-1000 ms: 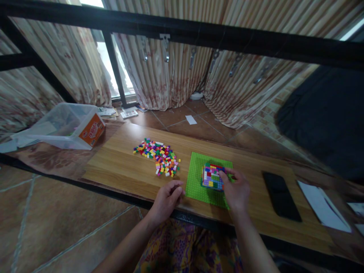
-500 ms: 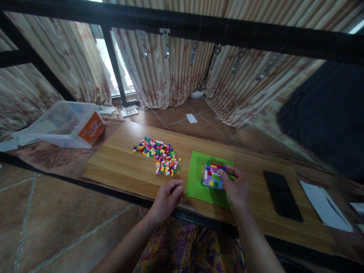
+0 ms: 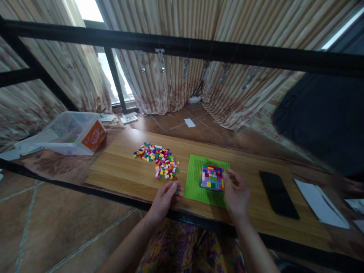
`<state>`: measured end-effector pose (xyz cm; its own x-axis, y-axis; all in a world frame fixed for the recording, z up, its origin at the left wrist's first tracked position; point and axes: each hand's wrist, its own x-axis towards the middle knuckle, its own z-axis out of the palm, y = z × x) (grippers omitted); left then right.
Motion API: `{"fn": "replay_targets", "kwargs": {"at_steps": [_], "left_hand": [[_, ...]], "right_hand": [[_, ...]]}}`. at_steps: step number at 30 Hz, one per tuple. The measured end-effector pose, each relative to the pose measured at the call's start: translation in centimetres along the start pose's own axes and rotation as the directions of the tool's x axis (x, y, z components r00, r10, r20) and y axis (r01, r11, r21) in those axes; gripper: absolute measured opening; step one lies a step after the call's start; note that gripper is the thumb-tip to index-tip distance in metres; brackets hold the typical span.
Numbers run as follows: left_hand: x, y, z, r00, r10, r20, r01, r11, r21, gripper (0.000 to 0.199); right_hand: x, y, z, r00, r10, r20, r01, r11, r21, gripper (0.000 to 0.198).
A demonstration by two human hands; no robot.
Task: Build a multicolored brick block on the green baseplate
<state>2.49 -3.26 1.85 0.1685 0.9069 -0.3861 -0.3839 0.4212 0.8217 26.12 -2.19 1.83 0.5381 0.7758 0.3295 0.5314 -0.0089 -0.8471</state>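
A multicoloured block of toy building bricks (image 3: 212, 177) stands on a green studded baseplate (image 3: 193, 191). My right hand (image 3: 237, 193) is at the block's right side, thumb by its edge and fingers apart, with nothing visible in it. At the table's front edge, left of the baseplate, my left hand (image 3: 166, 197) is curled. A small green brick (image 3: 176, 191) shows between its thumb and fingers, partly hidden. Loose small bricks (image 3: 159, 157) in many colours lie in a pile beyond my left hand.
A clear plastic box (image 3: 71, 148) with an orange label stands at the far left. To the right lie a black phone (image 3: 278, 195) and white paper (image 3: 321, 204). A dark metal bar (image 3: 182, 45) crosses beyond the wooden tabletop (image 3: 113, 167), before curtains.
My right hand has drawn back from the top of the brick block to its right side. The left hand has turned slightly, showing a bit of green. The camera view has tilted up.
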Motion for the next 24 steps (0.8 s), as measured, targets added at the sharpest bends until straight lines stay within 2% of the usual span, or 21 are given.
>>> {"fn": "replay_targets", "kwargs": {"at_steps": [2, 6, 9, 11, 17, 24], "left_hand": [[0.0, 0.2, -0.3, 0.999, -0.043, 0.006, 0.044, 0.993, -0.113, 0.041], [0.0, 0.3, -0.7, 0.996, -0.077, 0.05, 0.087, 0.967, -0.238, 0.041], [0.0, 0.1, -0.9, 0.995, -0.071, 0.068, 0.087, 0.959, -0.268, 0.041], [0.1, 0.0, -1.0, 0.994, -0.064, 0.083, 0.084, 0.959, -0.27, 0.042], [0.2, -0.2, -1.2, 0.992, -0.054, 0.118, 0.08, 0.97, -0.229, 0.048], [0.2, -0.3, -1.5, 0.99, -0.057, 0.128, 0.073, 0.99, -0.119, 0.052]], "right_hand": [[-1.5, -1.3, -0.2, 0.996, -0.087, 0.029, 0.087, 0.996, 0.017, 0.03], [-5.2, -4.2, 0.7, 0.949, -0.222, 0.224, 0.213, 0.975, 0.061, 0.022], [-7.6, -5.5, 2.4, 0.868, -0.28, 0.409, 0.286, 0.957, 0.049, 0.02], [-8.4, -5.8, 3.5, 0.824, -0.298, 0.481, 0.329, 0.944, 0.019, 0.02], [-8.6, -5.5, 5.8, 0.765, -0.343, 0.545, 0.439, 0.897, -0.052, 0.021], [-8.1, -5.4, 6.1, 0.778, -0.327, 0.536, 0.43, 0.9, -0.075, 0.019]]}}
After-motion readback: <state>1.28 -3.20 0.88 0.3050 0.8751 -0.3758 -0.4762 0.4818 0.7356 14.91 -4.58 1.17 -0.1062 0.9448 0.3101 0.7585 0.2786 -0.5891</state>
